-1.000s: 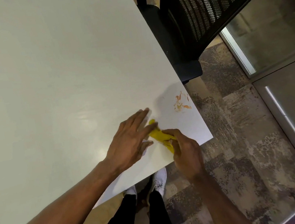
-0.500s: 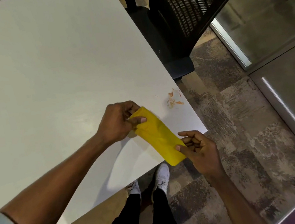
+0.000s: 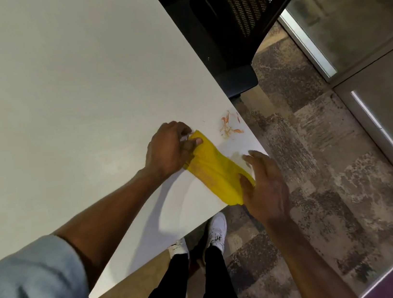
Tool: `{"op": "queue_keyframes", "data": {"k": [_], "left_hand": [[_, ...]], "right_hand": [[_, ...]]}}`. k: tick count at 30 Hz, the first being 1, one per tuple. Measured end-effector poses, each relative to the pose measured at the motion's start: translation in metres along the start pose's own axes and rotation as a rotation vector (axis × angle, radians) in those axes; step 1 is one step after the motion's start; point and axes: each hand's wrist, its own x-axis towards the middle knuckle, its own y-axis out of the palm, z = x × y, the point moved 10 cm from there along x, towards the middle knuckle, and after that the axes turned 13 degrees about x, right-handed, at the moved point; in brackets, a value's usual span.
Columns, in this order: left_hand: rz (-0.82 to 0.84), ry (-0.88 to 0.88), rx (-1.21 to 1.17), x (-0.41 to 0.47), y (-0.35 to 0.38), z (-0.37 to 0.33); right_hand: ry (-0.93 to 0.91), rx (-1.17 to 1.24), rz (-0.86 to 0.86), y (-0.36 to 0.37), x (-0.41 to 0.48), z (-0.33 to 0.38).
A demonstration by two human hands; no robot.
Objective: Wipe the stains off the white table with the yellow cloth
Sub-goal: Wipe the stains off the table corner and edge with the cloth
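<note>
- Fingers of the left hand (image 3: 170,150) are curled, with the thumb pressed down on the upper end of the folded yellow cloth (image 3: 216,171), pinching that end against the tabletop.
- Light blue rolled-up sleeve (image 3: 30,286) covers the left upper arm at the bottom left; the forearm runs bare up to the hand.
- Broad white rectangular table (image 3: 56,92) fills the left and centre of the view, and no container stands on it.
- That cloth lies as a narrow band near the table's right corner, its long axis running diagonally from the upper left, at the left hand, down to the lower right, where its far end reaches the table's near edge.
- Orange streaky stains (image 3: 228,125) sit on the table up and to the right of the cloth's upper end, near it but apart from it, close to the right edge.
- Right hand (image 3: 263,185) grips the cloth's lower end with its thumb over the fabric; its other fingers are loosely spread and blurred.
- Black mesh-backed office chair (image 3: 235,17) stands beyond the table's right edge, over patterned brown carpet (image 3: 317,157).
</note>
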Motion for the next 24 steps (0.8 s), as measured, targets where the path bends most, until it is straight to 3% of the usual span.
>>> {"op": "queue_keyframes", "data": {"k": [4,8,11,17,21,24], "left_hand": [[-0.153,0.055,0.112,-0.014,-0.013,0.02],[-0.051,0.131,0.217,-0.025,0.003,0.035],[0.011,0.188,0.26,-0.029,0.016,0.037],[0.044,0.115,0.284,-0.037,0.029,0.029],[0.062,0.063,0.321,-0.038,0.036,0.023],[0.071,0.042,0.334,-0.036,0.038,0.023]], "right_hand": [[-0.29,0.059,0.289,0.056,-0.002,0.05],[-0.369,-0.161,0.487,0.108,0.002,0.057],[-0.352,-0.228,0.463,0.112,0.0,0.05],[-0.227,-0.22,0.402,0.076,-0.032,0.011],[-0.062,-0.163,0.315,0.069,-0.004,0.002],[-0.052,-0.137,0.337,0.087,0.018,0.018]]}}
